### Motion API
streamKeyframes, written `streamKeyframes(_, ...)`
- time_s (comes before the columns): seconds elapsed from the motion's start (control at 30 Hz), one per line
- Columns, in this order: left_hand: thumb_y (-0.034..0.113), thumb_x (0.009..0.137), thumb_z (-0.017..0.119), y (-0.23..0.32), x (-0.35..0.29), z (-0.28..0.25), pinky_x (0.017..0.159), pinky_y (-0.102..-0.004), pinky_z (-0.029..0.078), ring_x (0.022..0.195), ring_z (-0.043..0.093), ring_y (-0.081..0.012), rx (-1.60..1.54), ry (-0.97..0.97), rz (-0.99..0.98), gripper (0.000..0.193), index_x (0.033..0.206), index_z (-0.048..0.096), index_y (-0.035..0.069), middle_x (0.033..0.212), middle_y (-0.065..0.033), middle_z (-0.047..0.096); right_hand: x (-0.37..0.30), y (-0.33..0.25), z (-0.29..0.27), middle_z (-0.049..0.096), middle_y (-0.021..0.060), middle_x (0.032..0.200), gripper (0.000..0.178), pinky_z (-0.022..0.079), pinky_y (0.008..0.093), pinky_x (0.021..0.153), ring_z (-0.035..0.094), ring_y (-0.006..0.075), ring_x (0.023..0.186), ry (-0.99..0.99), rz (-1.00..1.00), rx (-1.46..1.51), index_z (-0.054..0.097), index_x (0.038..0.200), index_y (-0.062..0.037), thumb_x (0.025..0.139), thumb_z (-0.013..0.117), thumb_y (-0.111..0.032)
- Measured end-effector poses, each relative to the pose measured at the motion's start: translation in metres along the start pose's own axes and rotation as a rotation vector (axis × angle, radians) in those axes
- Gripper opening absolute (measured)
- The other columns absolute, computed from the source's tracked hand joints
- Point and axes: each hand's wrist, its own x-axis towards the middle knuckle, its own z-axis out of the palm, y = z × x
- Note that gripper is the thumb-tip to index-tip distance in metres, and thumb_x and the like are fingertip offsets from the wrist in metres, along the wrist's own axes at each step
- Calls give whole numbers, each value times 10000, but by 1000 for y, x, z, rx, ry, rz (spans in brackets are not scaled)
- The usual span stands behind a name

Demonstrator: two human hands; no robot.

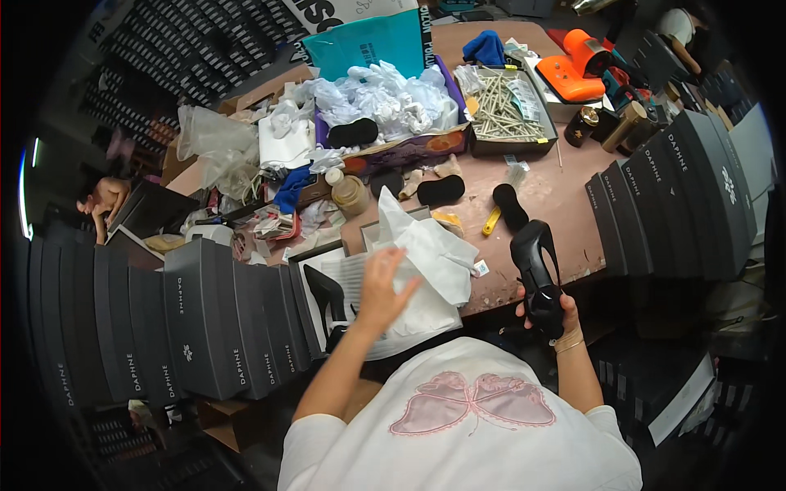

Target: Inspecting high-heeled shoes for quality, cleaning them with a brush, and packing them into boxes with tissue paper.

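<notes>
My right hand grips a glossy black high-heeled shoe at its lower end and holds it upright just off the table's front edge. Spread over white tissue paper, my left hand has its thumb and fingers apart. The tissue lies partly unfolded across a dark shoebox in front of me. Inside that box, left of my left forearm, sits another black high-heeled shoe, partly covered by a thin translucent wrapping.
Stacked dark shoeboxes flank me on the left, and more shoeboxes stand at right. Across the pinkish table lie black oval pads, a yellow cutter, a jar, a purple carton of crumpled paper and a box of sticks.
</notes>
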Motion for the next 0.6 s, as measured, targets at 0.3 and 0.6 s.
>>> streamKeyframes(0.3,291,767,687,-3,18,166,973,-526,347,1180,440,-353,516,-180,49,454,1115,596,13,1120,-192,535,-20,46,43,527,233,1136,841,613,396,647,634,359,918,47,-131,-15,302,1358,33,762,723,-384)
streamKeyframes(0.6,120,821,582,-43,15,105,948,-360,389,1043,578,-193,-320,-193,-164,264,1046,661,7,1041,-110,662,-67,63,58,549,228,1137,1048,585,426,662,641,364,910,9,33,-165,198,1468,-62,638,790,-306)
